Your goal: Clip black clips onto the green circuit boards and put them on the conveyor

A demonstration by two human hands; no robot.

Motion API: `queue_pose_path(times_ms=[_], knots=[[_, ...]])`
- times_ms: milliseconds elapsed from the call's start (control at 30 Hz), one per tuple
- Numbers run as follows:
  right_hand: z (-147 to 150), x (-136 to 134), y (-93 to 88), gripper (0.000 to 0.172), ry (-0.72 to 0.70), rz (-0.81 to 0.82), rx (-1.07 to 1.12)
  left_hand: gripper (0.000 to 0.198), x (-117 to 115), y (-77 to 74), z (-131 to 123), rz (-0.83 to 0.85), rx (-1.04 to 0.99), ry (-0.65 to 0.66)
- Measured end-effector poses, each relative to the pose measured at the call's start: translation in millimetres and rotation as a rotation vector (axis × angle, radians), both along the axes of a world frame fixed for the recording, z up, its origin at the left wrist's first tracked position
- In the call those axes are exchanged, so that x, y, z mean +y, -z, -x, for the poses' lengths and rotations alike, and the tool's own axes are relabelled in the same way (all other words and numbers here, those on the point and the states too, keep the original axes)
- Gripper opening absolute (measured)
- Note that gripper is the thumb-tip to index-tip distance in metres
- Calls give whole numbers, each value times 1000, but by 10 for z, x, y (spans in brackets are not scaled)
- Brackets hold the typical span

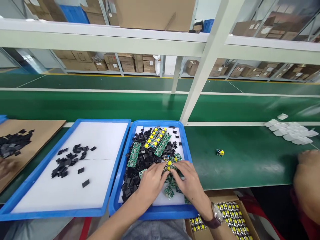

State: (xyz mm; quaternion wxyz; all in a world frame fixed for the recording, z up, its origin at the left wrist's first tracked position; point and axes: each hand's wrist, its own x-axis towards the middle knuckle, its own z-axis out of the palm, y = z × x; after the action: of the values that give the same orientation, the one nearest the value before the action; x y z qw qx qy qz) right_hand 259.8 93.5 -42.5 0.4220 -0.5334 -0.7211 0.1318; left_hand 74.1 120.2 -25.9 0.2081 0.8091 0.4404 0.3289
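Note:
Over the lower part of a blue-rimmed tray (186, 143), my left hand (152, 180) and my right hand (189, 181) meet, with fingertips closed on a small circuit board with yellow parts (169, 165). Beneath and around them are loose green circuit boards (169, 192). Many black pieces (145, 156) fill the tray's left and middle. Longer green board strips (134, 154) lie on top of them, near strips with yellow parts (155, 137). A watch is on my right wrist.
Left stands another blue-rimmed tray (101, 200) with scattered black pieces. One small board (220, 152) lies on the green table (245, 166); white pieces (291, 131) sit farther right. A box of yellow-topped boards (252, 226) is below the table. Other people's hands show at both sides.

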Motion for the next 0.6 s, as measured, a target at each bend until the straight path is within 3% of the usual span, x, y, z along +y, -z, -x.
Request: queue_pose_path(times_ms=[133, 233, 367, 500, 600], knots=[[-235, 90, -65, 39, -4, 175, -58, 34, 68, -102, 109, 68, 76, 108], [-336, 298, -142, 44, -1, 240, -42, 28, 208, -196, 276, 155, 149, 58], [-262, 838, -171, 42, -22, 260, 6, 30, 460, -218, 402, 158, 200, -41], [-127, 1437, -122, 36, -22, 282, 75, 34, 609, -179, 345, 167, 204, -61], [-93, 1654, -96, 42, -13, 322, 184, 35, 663, -158, 305, 181, 161, -53]])
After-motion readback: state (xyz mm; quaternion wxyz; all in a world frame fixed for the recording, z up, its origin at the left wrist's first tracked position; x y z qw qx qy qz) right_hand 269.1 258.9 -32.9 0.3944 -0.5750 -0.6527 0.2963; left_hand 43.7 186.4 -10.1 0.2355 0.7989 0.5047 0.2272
